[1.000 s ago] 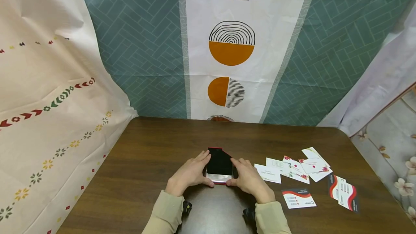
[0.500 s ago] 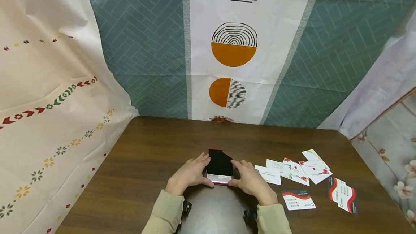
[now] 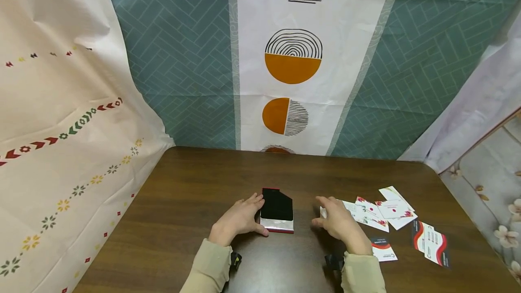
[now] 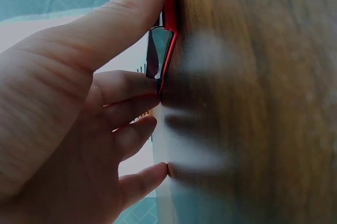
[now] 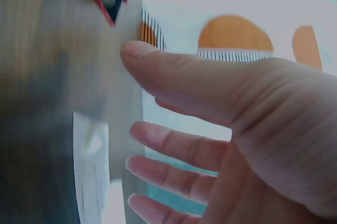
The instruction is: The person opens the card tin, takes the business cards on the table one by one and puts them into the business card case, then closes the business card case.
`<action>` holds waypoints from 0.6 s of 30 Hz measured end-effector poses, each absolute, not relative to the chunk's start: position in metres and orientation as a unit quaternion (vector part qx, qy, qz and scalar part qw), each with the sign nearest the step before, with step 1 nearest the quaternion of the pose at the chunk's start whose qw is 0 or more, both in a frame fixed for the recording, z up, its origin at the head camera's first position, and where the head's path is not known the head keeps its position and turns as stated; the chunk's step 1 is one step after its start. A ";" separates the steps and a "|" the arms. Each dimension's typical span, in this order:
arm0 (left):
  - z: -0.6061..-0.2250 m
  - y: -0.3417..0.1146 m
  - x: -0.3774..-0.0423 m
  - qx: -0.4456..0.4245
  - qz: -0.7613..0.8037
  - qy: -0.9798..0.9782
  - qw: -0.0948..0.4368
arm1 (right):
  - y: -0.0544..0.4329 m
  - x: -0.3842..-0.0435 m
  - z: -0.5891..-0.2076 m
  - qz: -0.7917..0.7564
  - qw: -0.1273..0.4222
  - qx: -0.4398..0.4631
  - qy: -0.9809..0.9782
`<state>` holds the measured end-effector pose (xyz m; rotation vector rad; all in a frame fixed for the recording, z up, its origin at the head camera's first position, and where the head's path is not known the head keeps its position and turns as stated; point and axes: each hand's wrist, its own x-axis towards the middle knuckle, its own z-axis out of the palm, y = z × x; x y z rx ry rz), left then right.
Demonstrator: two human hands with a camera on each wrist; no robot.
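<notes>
L hand [image 3: 239,219] grips the black case [image 3: 277,206] at its left side, mid-table [image 3: 195,189]. R hand [image 3: 338,223], thumb & fingers apart, hovers right of it, nr the white cards [image 3: 370,214].

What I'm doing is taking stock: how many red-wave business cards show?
3: one card partly hidden behind the right hand, plus an overlapping pair farther right. Others could be covered by those lying on top.
</notes>
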<state>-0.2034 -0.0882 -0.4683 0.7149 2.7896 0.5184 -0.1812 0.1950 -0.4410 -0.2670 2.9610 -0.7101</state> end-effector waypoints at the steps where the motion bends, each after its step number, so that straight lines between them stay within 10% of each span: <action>1: -0.468 -0.088 -0.203 0.244 0.175 0.948 0.106 | 0.201 -0.181 -0.441 -0.231 0.039 -0.084 0.968; 18: -0.465 -0.086 -0.203 0.237 0.165 0.952 0.105 | 0.254 -0.183 -0.454 -0.224 0.051 -0.062 0.971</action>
